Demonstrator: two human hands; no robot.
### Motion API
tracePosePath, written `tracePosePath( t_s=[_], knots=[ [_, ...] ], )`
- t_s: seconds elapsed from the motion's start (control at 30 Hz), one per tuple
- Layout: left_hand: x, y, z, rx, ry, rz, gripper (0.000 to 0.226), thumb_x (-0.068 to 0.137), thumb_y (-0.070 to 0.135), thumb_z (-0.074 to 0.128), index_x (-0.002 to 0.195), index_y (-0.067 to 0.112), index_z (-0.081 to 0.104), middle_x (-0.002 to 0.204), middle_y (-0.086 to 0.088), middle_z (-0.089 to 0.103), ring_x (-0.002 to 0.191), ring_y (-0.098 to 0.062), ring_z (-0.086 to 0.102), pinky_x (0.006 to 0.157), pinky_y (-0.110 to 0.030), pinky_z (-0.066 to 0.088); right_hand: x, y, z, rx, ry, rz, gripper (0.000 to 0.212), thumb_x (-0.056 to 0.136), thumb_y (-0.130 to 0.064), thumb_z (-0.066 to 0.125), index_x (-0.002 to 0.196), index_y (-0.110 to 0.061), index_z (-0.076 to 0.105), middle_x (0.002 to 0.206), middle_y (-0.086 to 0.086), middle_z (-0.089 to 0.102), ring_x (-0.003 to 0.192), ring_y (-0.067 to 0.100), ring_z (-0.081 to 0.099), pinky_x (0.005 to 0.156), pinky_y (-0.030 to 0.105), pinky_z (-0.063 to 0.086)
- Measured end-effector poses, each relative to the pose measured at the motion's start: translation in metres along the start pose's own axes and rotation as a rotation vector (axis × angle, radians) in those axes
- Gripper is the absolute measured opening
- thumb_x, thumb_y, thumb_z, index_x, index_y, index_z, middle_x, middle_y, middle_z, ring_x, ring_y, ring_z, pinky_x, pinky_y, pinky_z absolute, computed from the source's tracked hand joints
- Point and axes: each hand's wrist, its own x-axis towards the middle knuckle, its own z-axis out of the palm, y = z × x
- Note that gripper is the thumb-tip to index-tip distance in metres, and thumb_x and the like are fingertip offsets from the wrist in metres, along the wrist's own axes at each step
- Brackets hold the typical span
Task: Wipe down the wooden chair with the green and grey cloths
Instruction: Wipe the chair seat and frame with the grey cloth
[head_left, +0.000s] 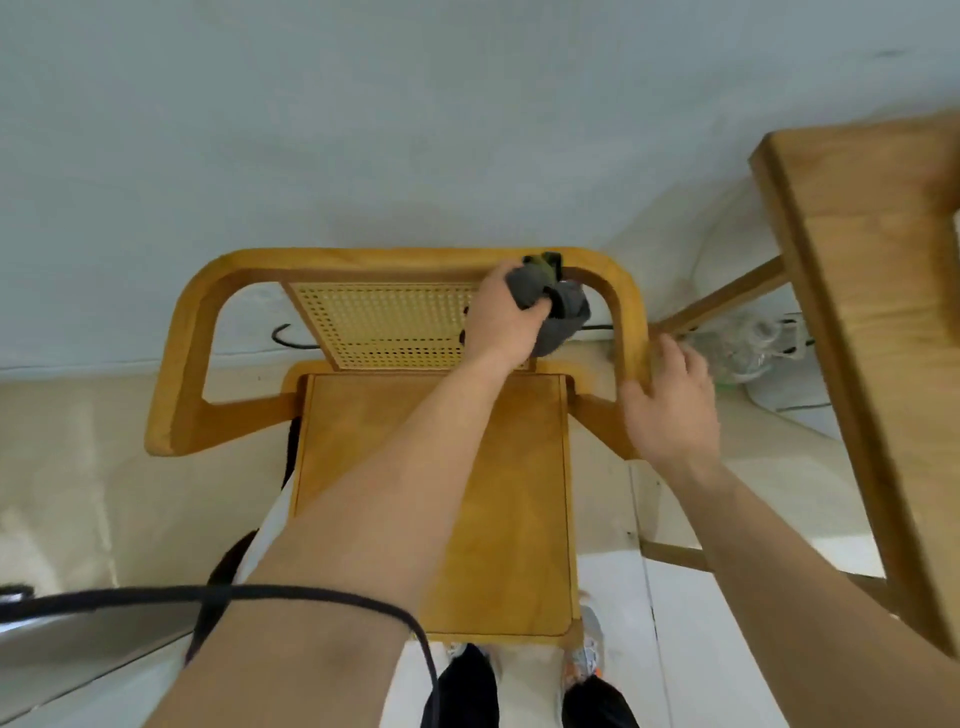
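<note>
A wooden chair with a curved back rail, a cane panel and a flat seat stands in front of me against the wall. My left hand grips a bunched grey cloth together with a bit of green cloth, pressed on the top rail near its right corner. My right hand rests on the chair's right armrest, fingers curled over it, holding no cloth.
A wooden table stands close on the right, its leg just beyond the armrest. A clear plastic bag lies under it. A black cable runs along the wall base. A black cord crosses my left forearm. My feet are below the seat's front edge.
</note>
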Motion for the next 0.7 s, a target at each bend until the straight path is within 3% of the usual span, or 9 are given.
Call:
tracePosePath(
  t_s=[0.07, 0.17, 0.27, 0.33, 0.4, 0.5, 0.63, 0.7],
  knots=[
    [-0.023, 0.019, 0.026, 0.070, -0.211, 0.050, 0.033, 0.084, 0.023, 0.071, 0.114, 0.024, 0.058, 0.111, 0.000, 0.067, 0.101, -0.021, 0.062, 0.090, -0.039, 0.053, -0.014, 0.010, -0.001, 0.084, -0.043, -0.003, 0.056, 0.097, -0.021, 0.052, 0.151, -0.012, 0.039, 0.155, 0.010, 0.036, 0.143, 0.031, 0.034, 0.118, 0.042, 0.028],
    [-0.054, 0.034, 0.021, -0.012, -0.234, -0.081, 0.025, 0.082, 0.027, 0.070, 0.106, 0.023, 0.063, 0.104, -0.001, 0.069, 0.098, -0.022, 0.064, 0.087, -0.040, 0.053, -0.036, 0.007, -0.016, 0.223, -0.029, 0.102, 0.055, 0.099, -0.019, 0.050, 0.152, -0.013, 0.037, 0.156, 0.012, 0.035, 0.145, 0.031, 0.031, 0.119, 0.043, 0.026],
    [-0.089, 0.049, -0.017, -0.158, -0.323, -0.194, 0.002, 0.078, 0.020, 0.069, 0.079, 0.020, 0.067, 0.082, 0.000, 0.071, 0.083, -0.018, 0.066, 0.075, -0.035, 0.053, -0.058, -0.010, -0.040, 0.457, -0.100, 0.122, 0.054, 0.101, -0.023, 0.050, 0.153, -0.019, 0.035, 0.146, 0.006, 0.046, 0.141, 0.028, 0.039, 0.118, 0.048, 0.034],
    [-0.115, 0.066, -0.046, -0.250, -0.368, -0.195, 0.019, 0.075, 0.012, 0.065, 0.061, 0.024, 0.060, 0.065, 0.006, 0.062, 0.069, -0.013, 0.059, 0.066, -0.029, 0.046, -0.074, -0.030, -0.061, 0.815, -0.244, 0.195, 0.049, 0.105, -0.030, 0.047, 0.152, -0.023, 0.038, 0.135, -0.004, 0.052, 0.132, 0.021, 0.051, 0.108, 0.047, 0.046],
    [-0.139, 0.089, -0.076, -0.348, -0.364, -0.234, 0.021, 0.069, 0.011, 0.063, 0.055, 0.025, 0.058, 0.062, 0.007, 0.059, 0.068, -0.013, 0.057, 0.069, -0.029, 0.044, -0.087, -0.051, -0.087, 1.032, -0.389, 0.276, 0.037, 0.105, -0.043, 0.043, 0.136, -0.028, 0.056, 0.126, -0.010, 0.063, 0.116, 0.012, 0.062, 0.092, 0.044, 0.056],
    [-0.168, 0.117, -0.114, -0.515, -0.392, -0.268, 0.008, 0.069, 0.009, 0.058, 0.073, 0.016, 0.056, 0.080, -0.006, 0.057, 0.080, -0.021, 0.058, 0.076, -0.033, 0.047, -0.100, -0.071, -0.122, 0.981, -0.503, 0.106, 0.025, 0.103, -0.039, 0.051, 0.101, -0.027, 0.071, 0.095, -0.010, 0.077, 0.089, 0.006, 0.073, 0.080, 0.036, 0.059],
    [-0.189, 0.149, -0.145, -0.647, -0.255, -0.297, 0.032, 0.069, 0.011, 0.061, 0.101, 0.008, 0.060, 0.098, -0.009, 0.063, 0.098, -0.027, 0.063, 0.090, -0.042, 0.051, -0.107, -0.095, -0.170, 0.977, -0.441, -0.023, 0.022, 0.103, -0.018, 0.054, 0.090, -0.019, 0.073, 0.084, -0.009, 0.077, 0.084, 0.006, 0.072, 0.074, 0.026, 0.055],
    [-0.196, 0.166, -0.157, -0.679, -0.129, -0.260, 0.030, 0.074, 0.012, 0.067, 0.104, 0.008, 0.062, 0.101, -0.008, 0.068, 0.101, -0.026, 0.066, 0.087, -0.040, 0.053, -0.110, -0.105, -0.198, 0.980, -0.376, -0.053, 0.026, 0.103, -0.017, 0.052, 0.088, -0.021, 0.072, 0.082, -0.008, 0.074, 0.082, 0.007, 0.070, 0.071, 0.026, 0.054]
  ],
)
